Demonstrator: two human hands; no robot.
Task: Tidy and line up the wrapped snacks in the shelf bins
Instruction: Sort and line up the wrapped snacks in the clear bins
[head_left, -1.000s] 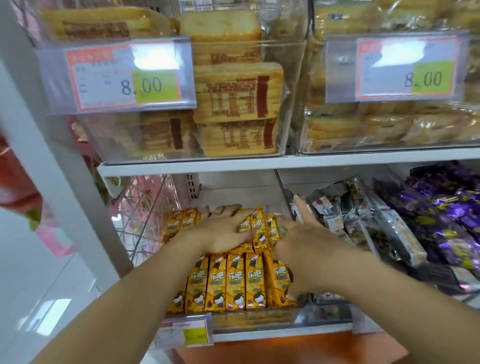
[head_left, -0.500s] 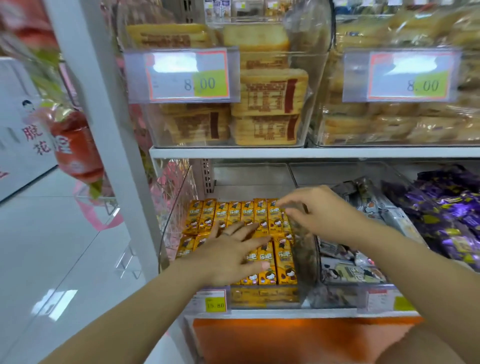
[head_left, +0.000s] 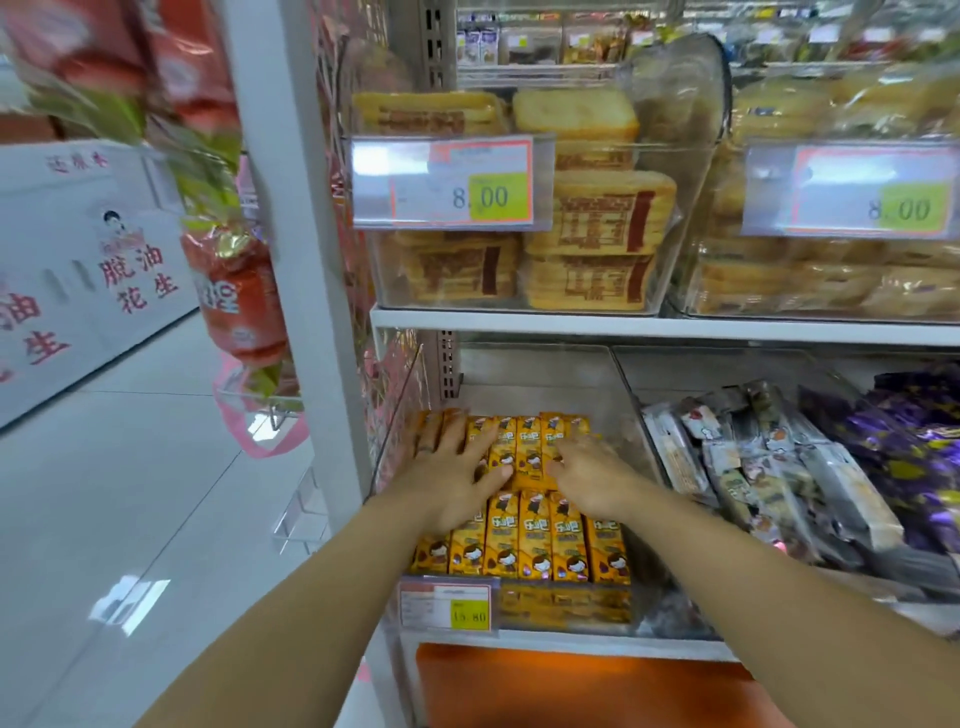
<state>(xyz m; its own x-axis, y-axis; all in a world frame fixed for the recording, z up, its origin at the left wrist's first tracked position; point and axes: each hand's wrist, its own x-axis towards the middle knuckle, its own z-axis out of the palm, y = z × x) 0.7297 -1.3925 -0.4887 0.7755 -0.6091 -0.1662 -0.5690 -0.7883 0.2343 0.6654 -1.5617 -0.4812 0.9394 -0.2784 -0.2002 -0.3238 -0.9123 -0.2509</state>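
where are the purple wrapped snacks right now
In the head view, the purple wrapped snacks lie at the far right of the lower shelf, right beside the grey wrapped snacks and below the right-hand 8.00 price tag.

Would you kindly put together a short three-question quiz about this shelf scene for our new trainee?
1. True or false: the left hand lies flat, fingers spread, on the yellow snack packs.
2. What price shows on the tag in front of the bread packs? A) 8.00 B) 3.50 C) 12.00
3. What colour are the wrappers at the far right of the lower shelf?
Key: 1 true; 2 A; 3 purple.
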